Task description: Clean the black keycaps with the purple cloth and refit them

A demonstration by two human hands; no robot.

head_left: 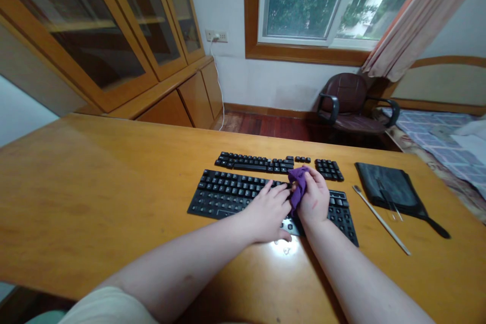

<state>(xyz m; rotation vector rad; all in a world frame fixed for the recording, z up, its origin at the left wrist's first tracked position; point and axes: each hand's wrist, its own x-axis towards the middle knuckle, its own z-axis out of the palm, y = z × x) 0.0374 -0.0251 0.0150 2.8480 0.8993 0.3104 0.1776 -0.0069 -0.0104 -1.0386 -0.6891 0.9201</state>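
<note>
A black keyboard (228, 195) lies on the wooden desk (94, 187) in front of me. My left hand (268, 212) rests flat on its right-hand keys with the fingers stretched out. My right hand (315, 200) is closed around a purple cloth (298, 182) and presses it onto the keyboard just right of my left fingertips. Behind the keyboard lie rows of loose black keycaps (254, 162), with a smaller block of keycaps (328, 169) to their right.
A black pouch (391, 187) lies at the desk's right, with a long thin pale tool (379, 219) beside it. A brown armchair (349, 104) stands under the window. Glass-door cabinets (114, 35) line the left wall, and a bed (436, 131) is at the right.
</note>
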